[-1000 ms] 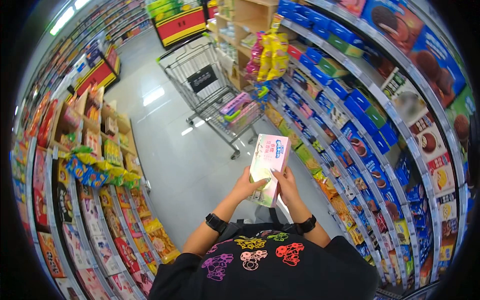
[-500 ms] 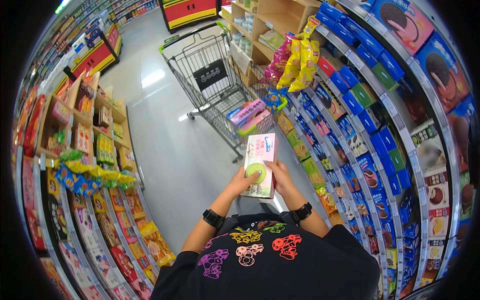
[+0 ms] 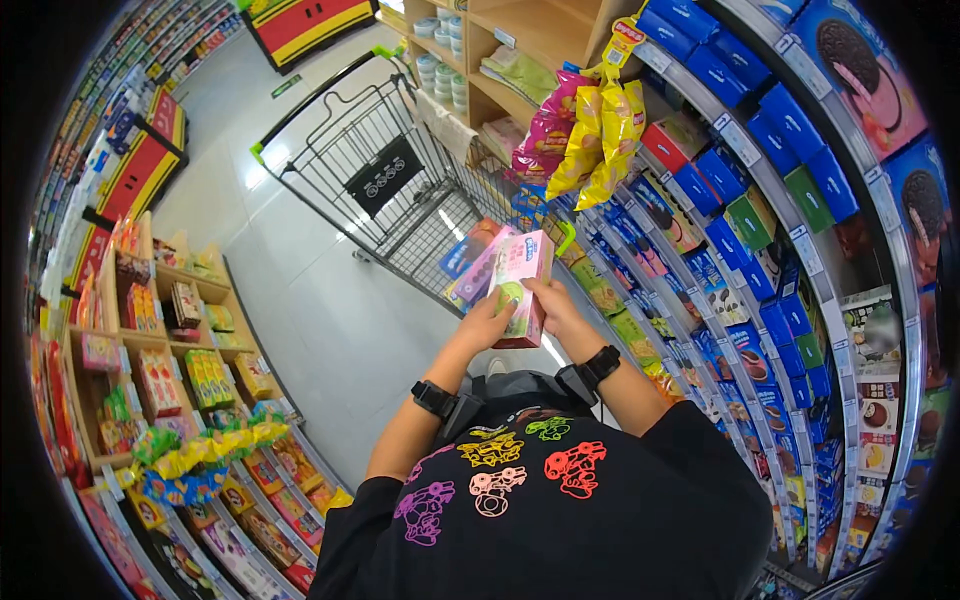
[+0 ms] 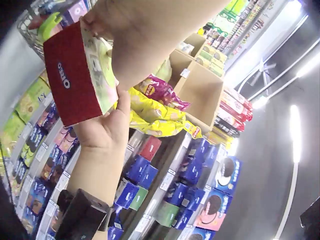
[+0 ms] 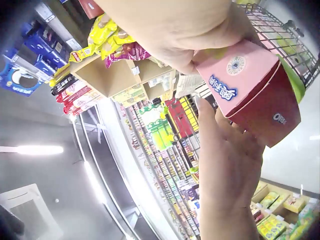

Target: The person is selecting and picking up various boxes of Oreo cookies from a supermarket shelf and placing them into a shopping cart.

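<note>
A pink and light green box [image 3: 522, 270] is held between both hands in front of the body. My left hand [image 3: 487, 322] grips its left side, thumb over the front face. My right hand [image 3: 557, 307] grips the right side near the middle. The left wrist view shows the dark red end of the box [image 4: 70, 75] with an Oreo logo. In the right wrist view the pink face and a red side of the box [image 5: 240, 75] show, with fingers behind it. Just beyond the box, a purple package [image 3: 478, 275] lies in the shopping cart [image 3: 330, 150].
Biscuit shelves [image 3: 750, 330] rise along the right, with yellow and pink snack bags [image 3: 605, 140] hanging at their end. A wooden display rack [image 3: 170, 330] stands on the left. Grey floor [image 3: 300, 330] runs between them, and a red and yellow counter [image 3: 310, 30] stands farther back.
The cart now appears nearer and further left, its near end just beyond the box. Both hands have moved slightly up in view with the box still gripped, and its top leans further right.
</note>
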### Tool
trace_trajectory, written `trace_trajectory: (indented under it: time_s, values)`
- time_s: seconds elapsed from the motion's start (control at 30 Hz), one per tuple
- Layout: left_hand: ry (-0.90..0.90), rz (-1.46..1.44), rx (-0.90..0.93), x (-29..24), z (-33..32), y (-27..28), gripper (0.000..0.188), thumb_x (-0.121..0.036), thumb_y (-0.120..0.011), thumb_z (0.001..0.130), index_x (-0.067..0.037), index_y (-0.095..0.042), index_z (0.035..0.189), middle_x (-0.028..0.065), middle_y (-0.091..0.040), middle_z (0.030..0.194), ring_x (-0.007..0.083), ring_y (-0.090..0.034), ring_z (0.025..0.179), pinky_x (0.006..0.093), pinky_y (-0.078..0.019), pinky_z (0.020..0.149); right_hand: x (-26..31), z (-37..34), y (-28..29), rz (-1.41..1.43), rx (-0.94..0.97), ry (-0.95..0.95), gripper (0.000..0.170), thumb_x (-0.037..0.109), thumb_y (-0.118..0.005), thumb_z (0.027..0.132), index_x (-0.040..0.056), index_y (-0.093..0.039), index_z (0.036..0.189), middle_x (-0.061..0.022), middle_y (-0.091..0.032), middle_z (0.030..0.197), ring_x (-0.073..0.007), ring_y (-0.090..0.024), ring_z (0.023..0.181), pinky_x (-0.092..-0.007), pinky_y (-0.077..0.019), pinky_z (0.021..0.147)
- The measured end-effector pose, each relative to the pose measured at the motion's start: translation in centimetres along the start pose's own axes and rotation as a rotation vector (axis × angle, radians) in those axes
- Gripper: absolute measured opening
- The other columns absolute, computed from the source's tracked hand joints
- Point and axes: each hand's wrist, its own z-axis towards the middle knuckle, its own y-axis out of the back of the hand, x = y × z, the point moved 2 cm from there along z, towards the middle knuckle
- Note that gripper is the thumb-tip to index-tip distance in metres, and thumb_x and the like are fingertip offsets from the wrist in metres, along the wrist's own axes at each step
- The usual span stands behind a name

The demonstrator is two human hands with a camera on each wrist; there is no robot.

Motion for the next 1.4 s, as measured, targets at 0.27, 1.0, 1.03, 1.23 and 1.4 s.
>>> trace_trajectory:
  time_s: [0.27,1.0,1.03,1.23,1.4]
  values:
    - [0.149,-0.169,0.351,5.4,7.8,-0.3,0.056,-0.041,-0.029,0.091,0.001,-0.033,0.128,0.0214,-0.047,0.119,0.0318,-0.045,0.111,0.0357,-0.0338,0.094,-2.5,8.0,0.7,-0.327,-0.287,0.173,0.026,0.007,-0.06,0.073,-0.0053,-0.054,0.095,-0.0127,-0.061,0.085,-0.0199,-0.061,0.071,-0.0327,-0.0494,0.06]
    - [0.895,-0.652,0.994,8.0,14.8,2.2,0.052,-0.059,-0.033,0.085,-0.018,-0.05,0.112,-0.0041,-0.053,0.104,0.0102,-0.047,0.091,0.028,-0.0386,0.073,-7.2,9.7,-4.9,-0.63,-0.776,-0.131,0.07,0.024,-0.065,0.066,0.0026,-0.028,0.122,-0.0262,-0.056,0.098,-0.0407,-0.055,0.091,-0.0449,-0.0449,0.077]
    - [0.912,-0.616,0.969,8.0,15.0,2.3,0.049,-0.056,-0.034,0.085,-0.019,-0.05,0.113,-0.0043,-0.054,0.106,0.0111,-0.047,0.093,0.0296,-0.0372,0.078,-7.9,9.9,-4.9,-0.656,-0.795,-0.087,0.073,0.023,-0.064,0.066,0.0025,-0.026,0.124,-0.0267,-0.053,0.102,-0.0409,-0.054,0.093,-0.0447,-0.0444,0.078]
    - [0.862,-0.532,0.988,7.4,15.9,3.0,0.035,-0.045,-0.044,0.085,-0.02,-0.051,0.108,-0.0016,-0.055,0.103,0.0134,-0.048,0.097,0.033,-0.0357,0.083,-10.6,9.2,-5.2,-0.73,-0.832,0.146,0.074,0.02,-0.061,0.068,0.0046,-0.021,0.129,-0.027,-0.044,0.115,-0.0416,-0.049,0.1,-0.0451,-0.0429,0.081]
    - [0.759,-0.447,0.99,6.6,16.5,3.8,0.034,-0.043,-0.047,0.084,-0.017,-0.049,0.106,0.0018,-0.055,0.098,0.0156,-0.048,0.096,0.0339,-0.0362,0.08,-9.7,7.4,-6.1,-0.787,-0.822,0.272,0.067,0.018,-0.059,0.07,0.0077,-0.025,0.127,-0.0269,-0.048,0.108,-0.0434,-0.051,0.094,-0.0476,-0.044,0.077]
